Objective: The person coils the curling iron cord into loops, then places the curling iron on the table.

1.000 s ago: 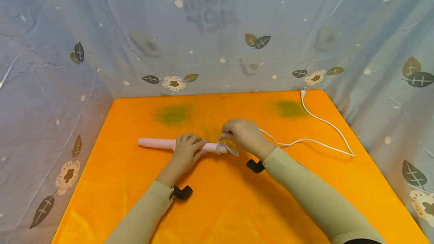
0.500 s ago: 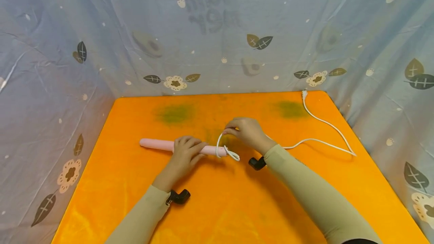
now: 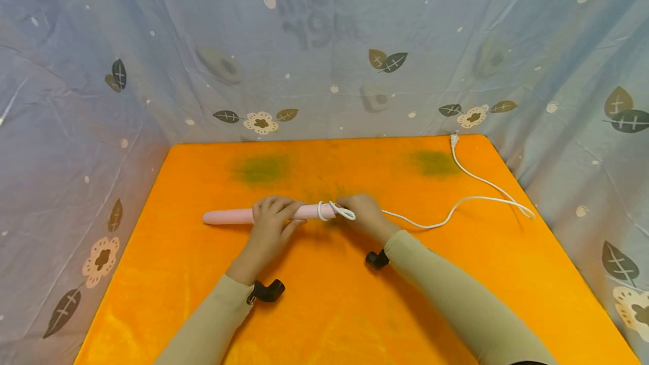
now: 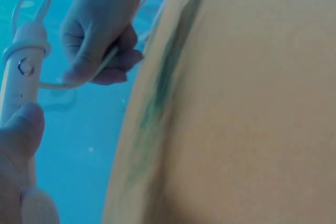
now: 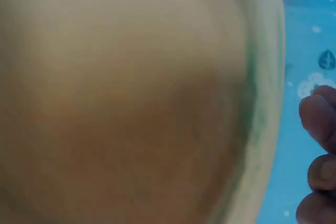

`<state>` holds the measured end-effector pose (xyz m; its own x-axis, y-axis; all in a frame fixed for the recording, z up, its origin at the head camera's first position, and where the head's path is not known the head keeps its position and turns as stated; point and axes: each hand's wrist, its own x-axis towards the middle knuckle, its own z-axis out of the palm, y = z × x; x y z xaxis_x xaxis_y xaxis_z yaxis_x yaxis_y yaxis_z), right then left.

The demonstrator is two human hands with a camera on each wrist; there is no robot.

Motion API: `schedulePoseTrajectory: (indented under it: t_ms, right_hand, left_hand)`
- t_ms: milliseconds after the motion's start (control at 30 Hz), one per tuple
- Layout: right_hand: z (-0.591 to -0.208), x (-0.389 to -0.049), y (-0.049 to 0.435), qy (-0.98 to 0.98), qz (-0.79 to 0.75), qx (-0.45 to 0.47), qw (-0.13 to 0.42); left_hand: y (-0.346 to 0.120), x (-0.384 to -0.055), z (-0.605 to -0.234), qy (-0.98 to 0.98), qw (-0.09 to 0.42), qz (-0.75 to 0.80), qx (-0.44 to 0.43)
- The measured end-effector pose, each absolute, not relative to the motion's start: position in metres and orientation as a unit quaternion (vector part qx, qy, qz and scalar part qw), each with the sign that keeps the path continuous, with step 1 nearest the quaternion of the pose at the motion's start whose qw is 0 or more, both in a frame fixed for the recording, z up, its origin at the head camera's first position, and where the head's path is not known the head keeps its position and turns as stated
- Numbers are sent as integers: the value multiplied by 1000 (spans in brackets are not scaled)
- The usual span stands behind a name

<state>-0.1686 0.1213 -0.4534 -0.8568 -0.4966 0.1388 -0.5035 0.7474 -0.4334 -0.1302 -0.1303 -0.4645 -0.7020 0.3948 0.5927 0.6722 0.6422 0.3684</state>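
A pink hair styling iron (image 3: 229,217) with a round button near its cord end lies crosswise over the table in the head view. My left hand (image 3: 271,223) grips it around the middle, thumb along the near side. White cord (image 4: 59,85) is looped around the iron's right end, and one loop sticks out past that end. My right hand (image 3: 366,216), beside this end, pinches the cord; in the left wrist view its fingers (image 4: 113,69) are curled around it. The right wrist view catches only some fingertips (image 5: 317,116) at its edge, without the cord.
The rest of the cord (image 3: 446,219) trails right across the orange tabletop (image 3: 324,308) to a white plug (image 3: 454,141) near the back right corner. Patterned curtains (image 3: 324,61) enclose the back and both sides.
My right hand has come down and toward the near side, drawing the cord around the iron's end. The loop there sits closer on the iron, and the trailing cord has shifted. My left hand keeps its grip.
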Motion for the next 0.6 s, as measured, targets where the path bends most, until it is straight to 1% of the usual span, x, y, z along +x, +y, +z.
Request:
schedulePoseTrajectory:
  t_ms: [67,300,433,600]
  right_hand:
    - [-456,-164,118,-937,231,262,6]
    - [-467,-152,110,-924,207,314,62]
    - [-470,-145,108,-924,220,307,62]
    - [-472,-134,106,-928,197,305,82]
  left_hand:
    - [-130,-132,-464,-879,238,-292,-293]
    - [-124,-138,-465,-887,249,-301,-248]
    - [-120,-142,-465,-892,249,-304,-222]
    - [-117,-149,-464,-902,238,-308,-186]
